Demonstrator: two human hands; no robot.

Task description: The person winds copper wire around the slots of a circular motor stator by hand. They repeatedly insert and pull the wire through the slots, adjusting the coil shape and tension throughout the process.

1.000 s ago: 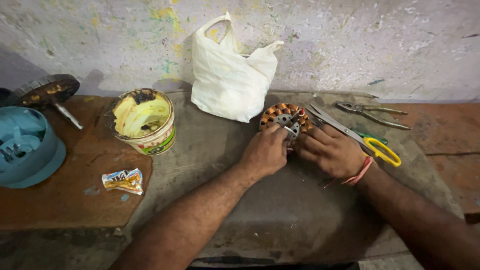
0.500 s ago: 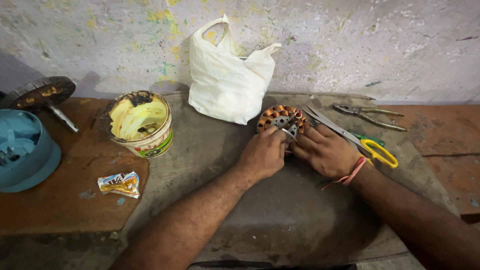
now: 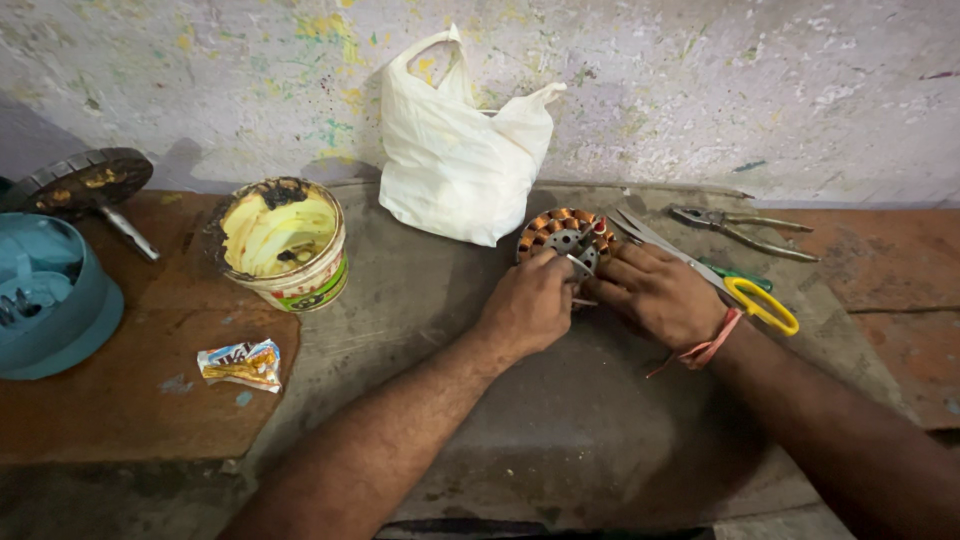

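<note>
— Both hands are sitting on the stator right now, near the middle of the frame, a little above centre. My left hand (image 3: 528,305) is curling over the near edge of the stator (image 3: 566,238), fingers closed around a thin pale strip or sliver that I'm pressing in between the copper coils; what exactly the strip is, I can't tell. My right hand (image 3: 657,293) is bracing the stator from the right side, fingers bent and gripping its rim.

— How far along are you looking?

— Hard to be sure. The copper windings are showing all round the part of the ring that isn't covered by my fingers, so I'm judging the winding itself to be in place, and I'm working slot by slot at the near side. The far half is looking untouched by my hands at this instant.

— And the tools?

— The yellow-handled scissors (image 3: 740,292) are lying just right of my right hand, blades pointing up and left toward the stator. The pliers (image 3: 742,228) are resting further to the upper right, well apart. The white plastic bag (image 3: 455,160) is standing against the wall just behind the stator, and the paste tub (image 3: 285,243) is sitting open at the left, none of them being used.
</note>
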